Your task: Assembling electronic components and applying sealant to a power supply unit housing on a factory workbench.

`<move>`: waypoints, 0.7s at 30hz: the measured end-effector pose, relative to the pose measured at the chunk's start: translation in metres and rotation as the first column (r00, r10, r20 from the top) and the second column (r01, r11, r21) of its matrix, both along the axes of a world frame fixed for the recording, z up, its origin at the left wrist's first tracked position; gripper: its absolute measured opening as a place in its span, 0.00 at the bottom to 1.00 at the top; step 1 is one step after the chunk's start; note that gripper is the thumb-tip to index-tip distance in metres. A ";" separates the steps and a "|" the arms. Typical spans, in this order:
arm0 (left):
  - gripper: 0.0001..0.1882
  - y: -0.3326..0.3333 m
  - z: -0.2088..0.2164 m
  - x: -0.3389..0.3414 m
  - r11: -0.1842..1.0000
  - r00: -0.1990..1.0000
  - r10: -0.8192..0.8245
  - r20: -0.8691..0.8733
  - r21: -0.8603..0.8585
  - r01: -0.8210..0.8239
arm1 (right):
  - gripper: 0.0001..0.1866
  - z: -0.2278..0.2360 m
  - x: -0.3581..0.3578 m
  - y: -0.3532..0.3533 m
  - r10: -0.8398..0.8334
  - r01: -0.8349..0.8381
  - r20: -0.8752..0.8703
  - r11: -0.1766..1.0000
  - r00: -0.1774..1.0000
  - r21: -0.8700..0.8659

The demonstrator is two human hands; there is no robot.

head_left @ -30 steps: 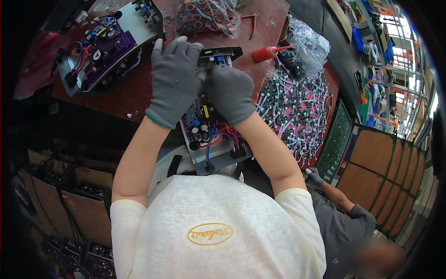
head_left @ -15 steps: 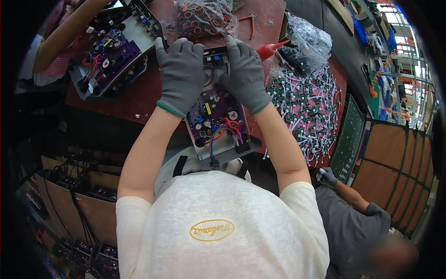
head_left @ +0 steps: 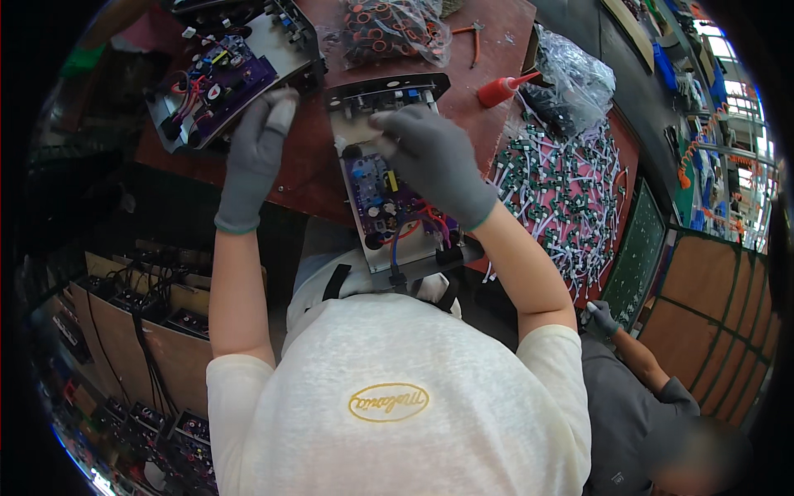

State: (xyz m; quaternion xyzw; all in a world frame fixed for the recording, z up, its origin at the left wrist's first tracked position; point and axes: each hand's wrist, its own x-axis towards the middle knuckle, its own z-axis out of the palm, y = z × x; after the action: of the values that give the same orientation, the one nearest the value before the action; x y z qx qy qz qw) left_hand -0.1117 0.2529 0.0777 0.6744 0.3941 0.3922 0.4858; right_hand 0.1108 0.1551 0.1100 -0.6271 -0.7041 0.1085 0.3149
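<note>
In front of me a metal chassis [head_left: 361, 217] with a purple circuit board [head_left: 382, 198], red and blue wires and a black perforated far panel lies at the table's near edge. My right hand [head_left: 442, 157], in a grey glove, hovers over its far half; its fingers curl, and their tips are smeared by motion. My left hand [head_left: 255, 157], also gloved, is off to the left, beside a second open chassis [head_left: 269, 51] with a similar board. Its fingers are pressed together, and whatever they may hold is hidden.
Beyond the chassis lies a clear bag of black and orange rings [head_left: 389, 33], with orange-handled pliers [head_left: 475, 45] nearby. Rightward are a red nozzle bottle [head_left: 496, 91], a plastic bag [head_left: 571, 78] and many small cabled boards [head_left: 558, 198]. A co-worker [head_left: 628, 388] is at lower right; racked units [head_left: 141, 306] stand left.
Both hands have left the far panel of the chassis. My left hand has swung left and nearer to me; my right has drawn back over the chassis. The view has shifted slightly.
</note>
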 end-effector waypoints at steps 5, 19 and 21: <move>0.21 -0.048 -0.015 -0.013 0.953 0.989 -0.127 -0.082 -0.285 0.099 | 0.10 -0.019 -0.025 0.018 0.186 -0.179 0.005 0.953 0.983 -0.243; 0.14 -0.011 0.008 -0.009 0.814 0.907 0.049 0.418 -0.543 0.206 | 0.09 -0.009 -0.024 0.000 0.123 -0.250 -0.440 0.937 0.889 -0.243; 0.18 -0.010 0.007 0.002 0.767 0.879 0.036 0.475 -0.577 0.280 | 0.10 -0.010 -0.030 0.001 0.202 -0.295 -0.406 0.938 0.891 -0.183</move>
State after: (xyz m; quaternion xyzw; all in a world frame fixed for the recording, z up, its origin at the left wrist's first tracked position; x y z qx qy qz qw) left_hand -0.1099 0.2430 0.0852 0.3847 0.3298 0.3519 0.7870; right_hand 0.0810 0.1559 0.1002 -0.5313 -0.6859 0.3520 0.3512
